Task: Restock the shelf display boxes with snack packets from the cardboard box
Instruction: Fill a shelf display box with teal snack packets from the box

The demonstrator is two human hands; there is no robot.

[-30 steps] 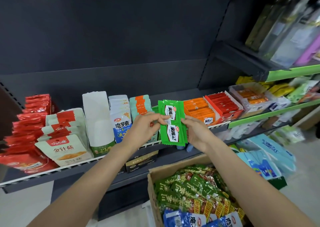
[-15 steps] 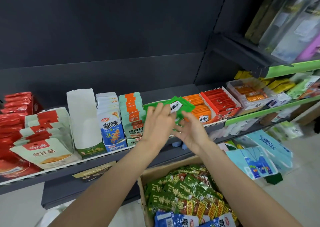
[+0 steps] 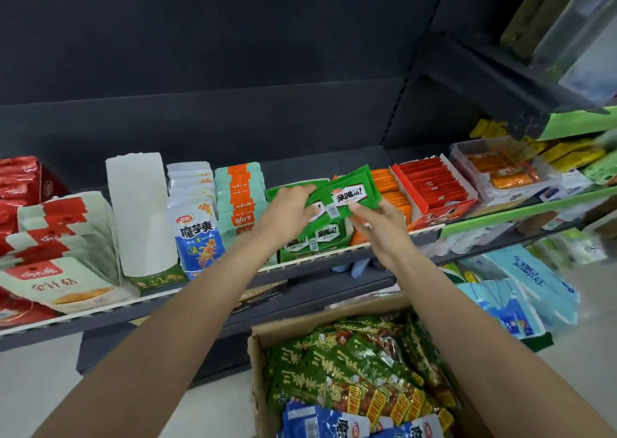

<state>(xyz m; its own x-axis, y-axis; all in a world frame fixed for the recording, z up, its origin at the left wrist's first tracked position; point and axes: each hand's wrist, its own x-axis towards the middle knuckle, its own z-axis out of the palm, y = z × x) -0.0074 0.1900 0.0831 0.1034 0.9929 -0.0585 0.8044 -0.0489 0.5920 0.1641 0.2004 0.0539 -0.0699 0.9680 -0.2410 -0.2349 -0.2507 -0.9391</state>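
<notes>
Green packets (image 3: 347, 192) held between left hand (image 3: 289, 211) and right hand (image 3: 380, 225).

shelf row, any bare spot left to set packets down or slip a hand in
Bare shelf runs only behind the boxes, along the back wall. The front row is packed edge to edge, white box through red box. The green box is crowded by both hands and packets.

I'm reaching both arms forward, left hand (image 3: 289, 211) and right hand (image 3: 377, 226) close together (fingers curled, gripping), wrists nearly level.
</notes>
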